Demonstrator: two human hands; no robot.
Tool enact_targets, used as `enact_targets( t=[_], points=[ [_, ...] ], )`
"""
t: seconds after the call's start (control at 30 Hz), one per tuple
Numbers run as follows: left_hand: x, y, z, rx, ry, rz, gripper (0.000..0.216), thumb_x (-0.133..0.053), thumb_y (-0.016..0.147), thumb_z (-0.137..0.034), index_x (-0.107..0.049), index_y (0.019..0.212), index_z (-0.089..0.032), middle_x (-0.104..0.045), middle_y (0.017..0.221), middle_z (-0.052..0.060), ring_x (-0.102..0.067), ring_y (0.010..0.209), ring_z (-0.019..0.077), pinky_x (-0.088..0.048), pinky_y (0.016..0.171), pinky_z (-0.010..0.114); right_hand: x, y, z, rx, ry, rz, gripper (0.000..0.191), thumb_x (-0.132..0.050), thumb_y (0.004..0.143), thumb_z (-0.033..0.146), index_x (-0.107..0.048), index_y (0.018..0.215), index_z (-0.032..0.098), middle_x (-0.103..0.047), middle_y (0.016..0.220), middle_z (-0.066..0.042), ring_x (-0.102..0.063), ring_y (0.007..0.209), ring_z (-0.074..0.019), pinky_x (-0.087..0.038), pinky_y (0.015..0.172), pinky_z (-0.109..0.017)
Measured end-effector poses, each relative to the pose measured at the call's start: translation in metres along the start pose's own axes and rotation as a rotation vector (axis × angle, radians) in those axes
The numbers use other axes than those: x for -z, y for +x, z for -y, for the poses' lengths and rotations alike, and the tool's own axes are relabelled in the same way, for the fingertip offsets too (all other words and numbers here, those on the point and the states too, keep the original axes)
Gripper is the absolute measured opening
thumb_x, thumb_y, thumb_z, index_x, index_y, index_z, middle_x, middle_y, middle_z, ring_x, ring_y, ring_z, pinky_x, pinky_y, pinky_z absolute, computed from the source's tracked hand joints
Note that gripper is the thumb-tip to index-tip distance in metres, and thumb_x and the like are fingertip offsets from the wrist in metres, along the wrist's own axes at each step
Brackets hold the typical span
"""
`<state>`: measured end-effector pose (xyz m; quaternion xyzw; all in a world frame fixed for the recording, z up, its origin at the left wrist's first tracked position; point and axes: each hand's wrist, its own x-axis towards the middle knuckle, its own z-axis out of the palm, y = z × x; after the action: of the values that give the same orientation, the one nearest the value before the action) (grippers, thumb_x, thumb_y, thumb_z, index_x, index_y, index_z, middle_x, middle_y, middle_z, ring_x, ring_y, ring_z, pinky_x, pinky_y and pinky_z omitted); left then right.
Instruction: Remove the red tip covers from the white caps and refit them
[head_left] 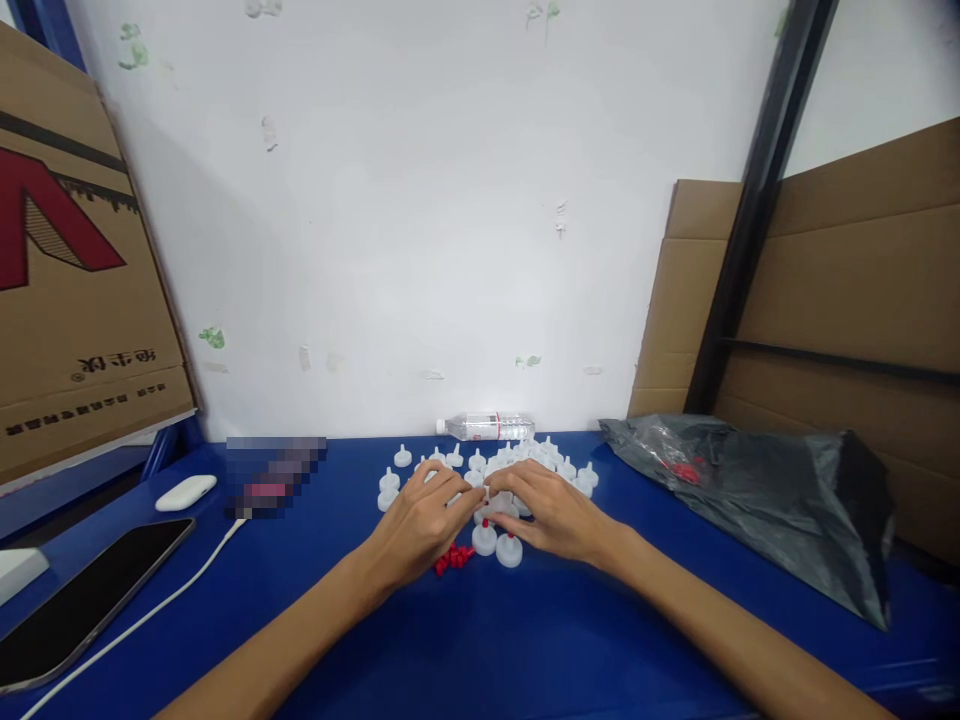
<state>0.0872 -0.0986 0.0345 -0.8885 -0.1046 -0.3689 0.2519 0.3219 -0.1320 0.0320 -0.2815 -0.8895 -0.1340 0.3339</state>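
Observation:
My right hand [551,508] is closed around a white nozzle cap [498,500], a round base with a thin spout, partly covered by the fingers. At that cap's spout, the fingertips of my left hand [429,518] are pinched together; whatever they hold is too small and hidden to make out. Just below the hands stand a white nozzle cap with a red tip [484,540] and a second red-tipped nozzle cap [509,550]. A small pile of red tip caps [453,558] lies beside my left hand, partly under it. Several plain white nozzle caps [547,455] spread behind both hands.
A clear plastic bottle [487,427] lies against the wall. On the right is a grey plastic bag [780,510] with red pieces in clear wrap. Phone [90,600], white earbud case [186,492] and charging cable [161,610] lie left on the blue table [480,650].

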Motion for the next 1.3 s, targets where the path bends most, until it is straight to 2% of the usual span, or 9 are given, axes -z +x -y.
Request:
enact_targets(
  t=[0.13, 0.33, 0.57, 0.73, 0.97, 1.3],
  points=[
    [0.001, -0.001, 0.004, 0.039, 0.011, -0.030, 0.012, -0.054, 0.104, -0.013, -0.063, 0.111, -0.015, -0.072, 0.088, 0.004, -0.065, 0.079, 0.0189, -0.046, 0.081, 0.039, 0.001, 0.002, 0.001, 0.021, -0.027, -0.025, 0.026, -0.060, 0.101, 0.027, -0.051, 0.125, 0.022, -0.071, 0.113, -0.009, -0.067, 0.101, -0.0220, -0.056, 0.087, -0.039],
    [0.002, 0.000, 0.006, 0.113, 0.052, -0.077, 0.007, -0.058, 0.103, -0.015, -0.063, 0.107, -0.015, -0.072, 0.086, 0.005, -0.063, 0.077, 0.0204, -0.043, 0.085, 0.043, -0.001, 0.003, 0.006, 0.021, -0.079, -0.086, 0.022, -0.056, 0.103, 0.027, -0.050, 0.123, 0.021, -0.070, 0.112, -0.011, -0.066, 0.100, -0.0244, -0.057, 0.085, -0.042],
    [-0.003, 0.002, 0.004, 0.097, 0.010, 0.014, 0.020, -0.045, 0.108, -0.017, -0.063, 0.099, -0.015, -0.068, 0.083, 0.005, -0.058, 0.077, 0.0201, -0.043, 0.085, 0.041, 0.001, 0.004, 0.008, 0.067, -0.057, -0.127, 0.016, -0.052, 0.104, 0.023, -0.047, 0.119, 0.022, -0.070, 0.109, -0.010, -0.067, 0.097, -0.0221, -0.057, 0.083, -0.039],
    [-0.005, 0.001, -0.004, 0.139, -0.052, 0.020, 0.034, -0.033, 0.108, -0.014, -0.058, 0.086, -0.017, -0.061, 0.075, 0.003, -0.050, 0.068, 0.0179, -0.044, 0.075, 0.036, 0.003, 0.004, 0.012, 0.118, -0.065, -0.150, 0.012, -0.053, 0.103, 0.020, -0.048, 0.115, 0.022, -0.071, 0.108, -0.010, -0.067, 0.094, -0.0215, -0.056, 0.082, -0.038],
    [-0.001, 0.003, -0.009, 0.184, -0.146, 0.019, 0.030, -0.034, 0.103, -0.009, -0.049, 0.079, -0.019, -0.056, 0.072, 0.002, -0.043, 0.064, 0.0172, -0.041, 0.068, 0.034, 0.000, 0.004, 0.014, 0.205, -0.148, -0.184, 0.019, -0.055, 0.101, 0.016, -0.048, 0.117, 0.021, -0.072, 0.115, -0.012, -0.068, 0.097, -0.0220, -0.055, 0.082, -0.039],
    [-0.002, 0.003, -0.008, 0.190, -0.174, 0.046, 0.031, -0.030, 0.102, -0.009, -0.044, 0.077, -0.021, -0.053, 0.071, 0.001, -0.044, 0.062, 0.0172, -0.040, 0.066, 0.033, -0.001, 0.005, 0.012, 0.258, -0.259, -0.170, 0.019, -0.052, 0.099, 0.009, -0.053, 0.115, 0.018, -0.071, 0.116, -0.015, -0.067, 0.099, -0.0241, -0.053, 0.085, -0.041]
  ],
)
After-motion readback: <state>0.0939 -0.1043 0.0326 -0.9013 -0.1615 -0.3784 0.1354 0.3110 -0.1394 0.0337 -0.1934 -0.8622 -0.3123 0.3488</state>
